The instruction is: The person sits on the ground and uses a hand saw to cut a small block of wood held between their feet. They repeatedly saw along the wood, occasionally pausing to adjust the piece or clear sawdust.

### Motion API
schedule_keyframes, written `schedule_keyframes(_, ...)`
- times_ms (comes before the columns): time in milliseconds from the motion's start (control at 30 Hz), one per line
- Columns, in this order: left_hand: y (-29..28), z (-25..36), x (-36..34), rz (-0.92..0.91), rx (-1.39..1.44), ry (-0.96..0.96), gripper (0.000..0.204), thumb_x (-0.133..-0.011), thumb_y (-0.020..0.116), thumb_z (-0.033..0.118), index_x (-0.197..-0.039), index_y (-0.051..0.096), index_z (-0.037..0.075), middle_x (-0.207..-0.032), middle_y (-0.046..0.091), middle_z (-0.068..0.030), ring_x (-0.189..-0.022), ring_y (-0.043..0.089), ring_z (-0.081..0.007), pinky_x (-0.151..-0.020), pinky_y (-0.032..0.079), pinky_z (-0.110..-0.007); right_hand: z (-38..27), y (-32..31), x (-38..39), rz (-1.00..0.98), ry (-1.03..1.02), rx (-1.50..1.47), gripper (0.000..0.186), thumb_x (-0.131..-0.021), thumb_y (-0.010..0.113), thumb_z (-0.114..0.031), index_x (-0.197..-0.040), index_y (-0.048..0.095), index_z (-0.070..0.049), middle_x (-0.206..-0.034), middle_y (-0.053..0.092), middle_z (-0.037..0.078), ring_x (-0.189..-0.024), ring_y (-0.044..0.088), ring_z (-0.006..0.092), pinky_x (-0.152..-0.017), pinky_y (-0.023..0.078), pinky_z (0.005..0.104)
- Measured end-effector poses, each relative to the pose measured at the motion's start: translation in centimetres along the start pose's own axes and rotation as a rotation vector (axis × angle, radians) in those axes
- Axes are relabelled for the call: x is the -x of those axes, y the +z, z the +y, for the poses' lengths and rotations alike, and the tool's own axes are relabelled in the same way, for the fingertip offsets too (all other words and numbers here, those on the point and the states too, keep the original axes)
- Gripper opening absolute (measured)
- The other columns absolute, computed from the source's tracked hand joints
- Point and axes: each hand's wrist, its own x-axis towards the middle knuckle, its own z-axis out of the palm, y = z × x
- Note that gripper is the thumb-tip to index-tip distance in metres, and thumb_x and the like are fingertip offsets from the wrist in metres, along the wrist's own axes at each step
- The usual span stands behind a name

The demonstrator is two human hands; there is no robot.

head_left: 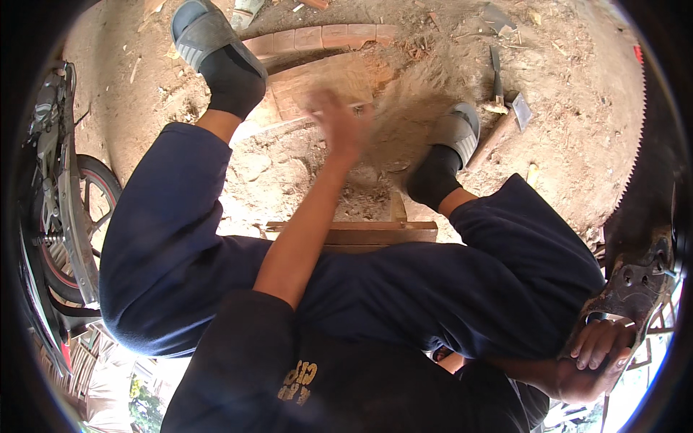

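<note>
My right hand (598, 361) grips the wooden handle (639, 278) of a large handsaw at the far right. The saw's toothed blade (653, 159) stands up along the right rim of the view. Between my feet, my left hand (338, 128) reaches out over a flat wooden board (325, 83) lying on the ground. Motion smears its fingers, so I cannot make out whether they hold anything. Just beyond the board lies a curved wooden piece (321, 37) crossed by several lines.
Beside my sandalled right foot (456, 137) lie a hatchet-like tool with a metal head (521, 112) and a dark narrow-bladed tool (497, 76). A motorcycle (65, 195) stands at the left. A wooden plank (382, 234) is under my legs. Wood chips litter the dirt floor (577, 94).
</note>
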Motion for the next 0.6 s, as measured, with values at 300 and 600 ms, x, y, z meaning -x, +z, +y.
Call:
schedule_keyframes(300, 0.2, 0.3, -1.9, 0.382, 0.232, 0.048, 0.083, -0.095, 0.054, 0.049, -0.149, 0.036, -0.01, -0.158, 0.028, -0.0322, -0.152, 0.019, -0.0423, -0.12, 0.0, -0.066, 0.1, -1.2, 0.7, 0.077, -0.032, 0.066, 0.047, -0.103, 0.052, -0.024, -0.122, 0.05, 0.018, -0.06, 0.032, -0.001, -0.044, 0.027, 0.0061, -0.04, 0.024, 0.02)
schedule_keyframes(600, 1.1, 3.8, 3.7, 0.042, 0.17, 0.731, 0.054, -0.092, 0.064, 0.04, -0.129, 0.064, 0.001, -0.155, 0.034, -0.0299, -0.15, 0.022, -0.0417, -0.116, 0.0, -0.071, 0.0, -1.2, 0.4, 0.026, 0.0, 0.034, 0.041, -0.104, 0.051, -0.024, -0.112, 0.051, 0.016, -0.06, 0.031, 0.0, -0.044, 0.026, 0.0063, -0.04, 0.023, 0.0205)
